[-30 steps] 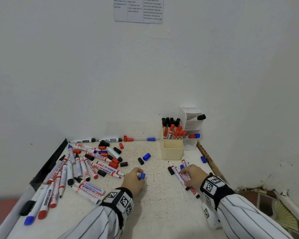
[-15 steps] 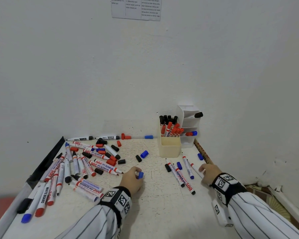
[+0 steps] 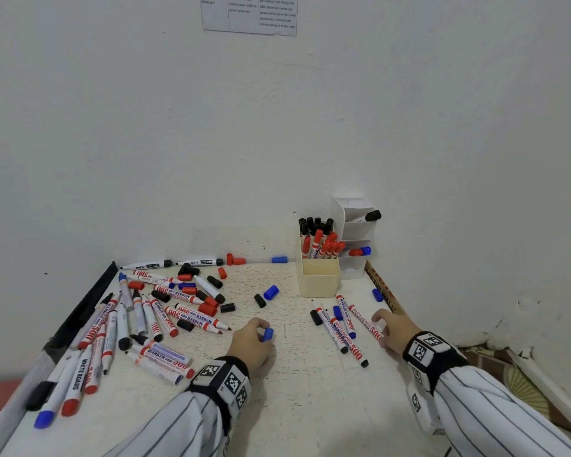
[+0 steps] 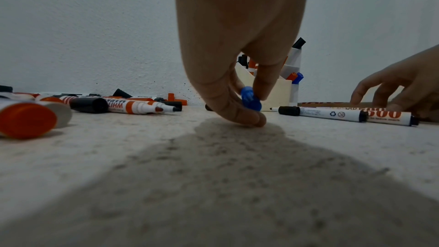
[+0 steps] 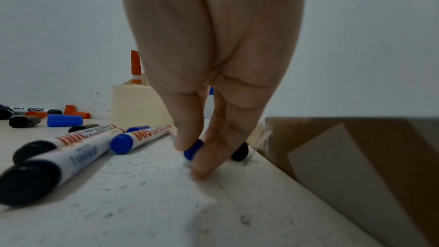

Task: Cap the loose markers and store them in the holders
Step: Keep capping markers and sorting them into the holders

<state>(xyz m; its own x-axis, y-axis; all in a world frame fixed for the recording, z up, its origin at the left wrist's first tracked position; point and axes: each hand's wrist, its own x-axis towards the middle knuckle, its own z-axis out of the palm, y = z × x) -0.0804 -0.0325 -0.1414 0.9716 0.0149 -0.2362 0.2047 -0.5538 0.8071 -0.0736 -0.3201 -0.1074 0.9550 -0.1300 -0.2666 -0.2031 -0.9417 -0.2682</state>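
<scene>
**Holders partly filled, most of the pile still waiting**

I am pinching a blue cap between the thumb and fingers of my left hand, low over the table, with my knuckles resting on the surface. My right hand is reaching down at the table's right edge, and my fingertips are closing round the blue end of a marker that is lying on the table; the wrist view is showing my fingers on either side of it, though I cannot tell whether I am gripping it firmly yet.

Some of the work is looking done: the cream holder by the back wall is standing packed with capped black and red markers, and the white tiered holder just behind it is showing a black end on its top shelf and a red and a blue end on a lower one.

Far more is remaining. A big scatter of markers is lying across the left half of the table, several with bare tips, and loose red, black and blue caps are lying among them and along the wall. A smaller group of markers is lying between my hands, in front of the cream holder, with a loose blue cap and a black one near the middle.

I am judging that I am at the start of one more capping: blue cap ready on the left, blue marker being picked on the right, and many such rounds to go
</scene>
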